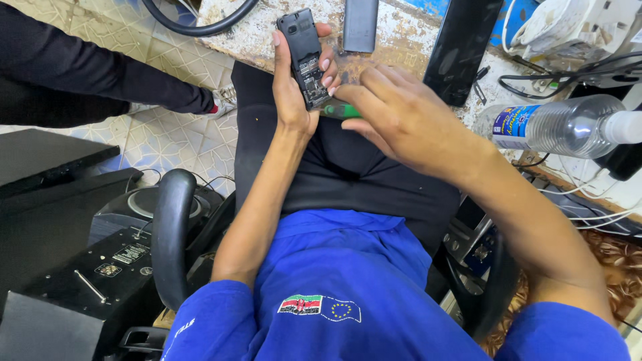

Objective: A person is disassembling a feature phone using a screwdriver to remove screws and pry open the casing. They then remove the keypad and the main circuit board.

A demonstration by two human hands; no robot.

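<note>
The worktop (408, 40) runs across the twelve o'clock edge of the view, its pale surface worn and stained, close enough that the seated person can work just over its near edge above the lap. At about two o'clock on it a dark flat slab (461, 47) leans, and at three o'clock a clear plastic water bottle (562, 126) lies on its side among white cables, pushed out of the way of the hands.

The left hand (294, 87) rises toward twelve o'clock, its fingers (326, 67) wrapped round the edges of a small black phone (304, 57) with the back cover off, so the open side faces the person and is steady for probing. A dark grey cover or battery (360, 25) rests on the worktop just beside it, at one o'clock from the phone.

The right hand (401, 117) comes in from four o'clock, fingers closed on a green-handled tool (342, 111), most likely a small screwdriver, whose tip meets the phone's lower end.
</note>
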